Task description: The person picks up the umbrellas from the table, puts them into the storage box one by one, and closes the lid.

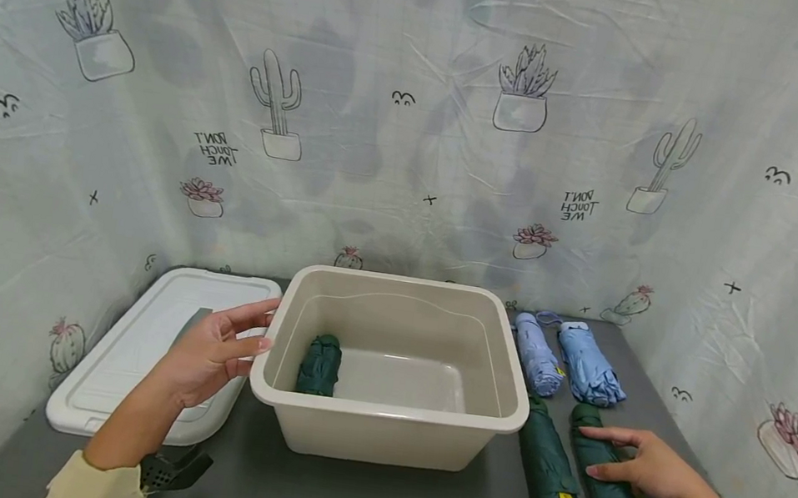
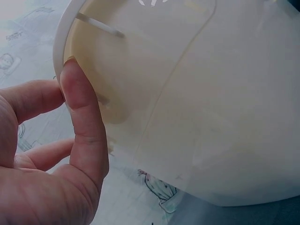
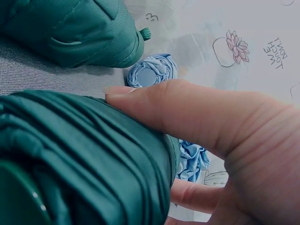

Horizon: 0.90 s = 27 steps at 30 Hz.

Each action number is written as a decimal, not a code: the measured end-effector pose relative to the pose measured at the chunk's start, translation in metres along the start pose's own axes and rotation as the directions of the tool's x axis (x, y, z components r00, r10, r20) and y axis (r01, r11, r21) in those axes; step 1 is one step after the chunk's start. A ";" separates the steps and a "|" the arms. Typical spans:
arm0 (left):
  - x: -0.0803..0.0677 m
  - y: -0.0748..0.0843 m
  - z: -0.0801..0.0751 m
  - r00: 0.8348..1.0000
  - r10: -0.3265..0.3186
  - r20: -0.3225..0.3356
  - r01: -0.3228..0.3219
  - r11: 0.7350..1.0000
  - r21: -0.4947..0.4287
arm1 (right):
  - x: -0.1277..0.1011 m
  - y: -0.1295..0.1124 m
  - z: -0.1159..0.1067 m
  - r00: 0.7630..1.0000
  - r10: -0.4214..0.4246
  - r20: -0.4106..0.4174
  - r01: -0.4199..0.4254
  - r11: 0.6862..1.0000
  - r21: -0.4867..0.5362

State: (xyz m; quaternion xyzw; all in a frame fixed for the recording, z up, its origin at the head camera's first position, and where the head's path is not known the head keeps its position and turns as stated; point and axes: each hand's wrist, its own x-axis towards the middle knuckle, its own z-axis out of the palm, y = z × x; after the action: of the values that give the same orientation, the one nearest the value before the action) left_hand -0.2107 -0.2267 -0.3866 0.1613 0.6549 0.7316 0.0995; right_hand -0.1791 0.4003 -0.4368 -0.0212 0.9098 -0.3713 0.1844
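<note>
My right hand (image 1: 650, 471) is on the rightmost green umbrella (image 1: 600, 469), thumb on its near side and fingers (image 1: 609, 435) laid over the top, only loosely wrapped, not a firm grip yet. My left hand (image 1: 214, 355) is open, fingers (image 1: 248, 330) relaxed with the tips at the left rim of the beige bin (image 1: 386, 403), steadying it. To do this well I'd close round the umbrella mid-length before lifting so it stays level, then bring it left over the rim to the bare floor right of the green umbrella already inside (image 1: 319, 365) (second green one (image 1: 548, 462) lies just left of my fingers, two blue umbrellas (image 1: 568, 368) beyond them)
</note>
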 end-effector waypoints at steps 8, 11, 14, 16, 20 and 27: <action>0.000 0.000 -0.001 1.000 0.008 0.013 -0.007 1.000 -0.012 | 0.003 0.002 0.001 1.000 -0.002 0.003 0.002 1.000 0.024; 0.000 -0.001 -0.001 1.000 0.011 0.015 -0.011 1.000 -0.016 | 0.003 0.003 0.002 1.000 -0.015 -0.005 0.015 1.000 0.014; 0.000 -0.002 -0.001 1.000 0.011 0.011 -0.011 1.000 -0.015 | 0.004 0.003 0.004 1.000 -0.026 -0.010 0.026 1.000 -0.004; 0.000 -0.003 0.000 1.000 0.010 0.006 -0.010 1.000 -0.009 | 0.004 0.003 0.005 0.999 -0.029 -0.013 0.029 0.999 -0.025; 0.000 -0.003 0.001 1.000 0.007 -0.001 -0.007 1.000 0.005 | 0.004 0.002 0.005 0.999 -0.026 -0.038 0.023 0.997 -0.075; 0.001 -0.002 0.001 1.000 0.015 0.010 -0.015 1.000 0.009 | 0.006 0.004 0.004 0.997 -0.020 -0.073 0.013 0.995 -0.096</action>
State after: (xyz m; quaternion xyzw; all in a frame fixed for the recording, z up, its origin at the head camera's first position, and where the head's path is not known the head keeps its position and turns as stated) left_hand -0.2114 -0.2252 -0.3885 0.1703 0.6565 0.7285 0.0962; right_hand -0.1832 0.3999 -0.4440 -0.0238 0.9325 -0.3295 0.1462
